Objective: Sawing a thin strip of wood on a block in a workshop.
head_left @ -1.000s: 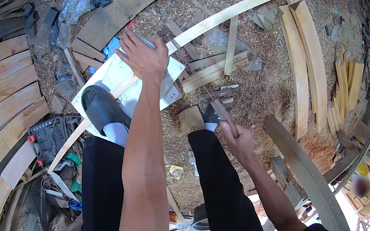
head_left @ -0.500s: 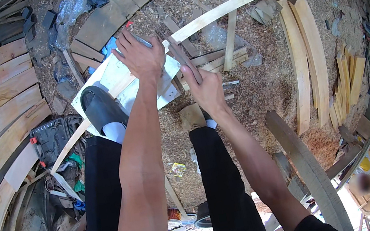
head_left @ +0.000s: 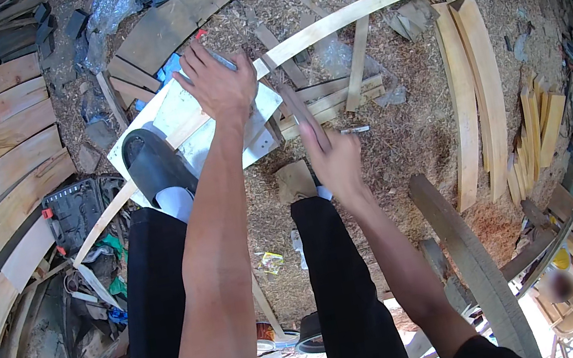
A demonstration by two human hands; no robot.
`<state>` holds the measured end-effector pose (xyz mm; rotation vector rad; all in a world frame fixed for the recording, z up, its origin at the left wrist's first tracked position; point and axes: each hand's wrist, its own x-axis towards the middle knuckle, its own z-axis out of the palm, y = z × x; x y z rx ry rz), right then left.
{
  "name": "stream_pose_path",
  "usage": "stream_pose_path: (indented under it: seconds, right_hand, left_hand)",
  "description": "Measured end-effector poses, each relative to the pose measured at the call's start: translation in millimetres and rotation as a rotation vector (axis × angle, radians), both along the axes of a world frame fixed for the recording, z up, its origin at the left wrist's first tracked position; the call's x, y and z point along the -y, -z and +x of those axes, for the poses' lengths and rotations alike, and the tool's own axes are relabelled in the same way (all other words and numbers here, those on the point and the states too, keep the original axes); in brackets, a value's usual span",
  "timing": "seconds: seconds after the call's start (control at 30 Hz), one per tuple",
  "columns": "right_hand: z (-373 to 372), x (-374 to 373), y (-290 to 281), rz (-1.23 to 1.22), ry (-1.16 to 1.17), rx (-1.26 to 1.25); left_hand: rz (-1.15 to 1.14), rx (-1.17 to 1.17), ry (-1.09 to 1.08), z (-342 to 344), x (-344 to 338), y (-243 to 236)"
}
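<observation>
A long, pale, curved wooden strip (head_left: 342,18) runs slantwise across a white board (head_left: 258,126) on the ground. My left hand (head_left: 218,87) lies palm down over the strip, fingers bent across it and pressing it. A narrow grey piece (head_left: 224,62) shows between thumb and forefinger; its kind is unclear. My right hand (head_left: 337,162) is wrapped round a grey-brown, stick-like tool (head_left: 298,106), its tip short of the strip's near edge. A dark patch (head_left: 269,62) marks the strip just right of my left hand. My left foot, in a black slide sandal (head_left: 159,163), stands on the strip and board.
Stacked planks (head_left: 8,144) line the left side, beside an open black tool case (head_left: 74,215). Curved boards (head_left: 486,94) and thin offcuts (head_left: 536,135) lie at right. A thick curved timber (head_left: 470,262) rises near my right forearm. Wood shavings and scraps cover the floor.
My right hand has moved slightly down and right with the stick-like tool, whose tip has come away from the strip. My left hand keeps its place on the strip.
</observation>
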<state>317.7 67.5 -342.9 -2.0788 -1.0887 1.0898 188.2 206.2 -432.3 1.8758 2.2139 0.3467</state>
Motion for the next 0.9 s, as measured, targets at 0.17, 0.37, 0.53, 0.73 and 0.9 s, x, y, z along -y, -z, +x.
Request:
stream_pose_path:
  seconds: [0.17,0.37,0.53,0.73,0.9]
  right_hand:
    - [-7,-38,19,0.0,-0.038,-0.009]
    - [5,33,-12,-0.086,-0.033,-0.018]
    - [35,104,-38,-0.277,-0.054,0.035]
    - [1,50,-5,-0.087,0.052,-0.05]
    - [-13,-56,12,-0.095,-0.072,-0.018]
  left_hand:
    - [0.02,0.012,-0.005,2,-2,1]
    - [0.026,0.039,-0.016,-5,-1,-1]
    - [0.036,0.001,-0.011,2,-2,-1]
    - [0.056,-0.011,0.012,-6,0,1]
    - [0.02,0.002,0.0,1,-3,2]
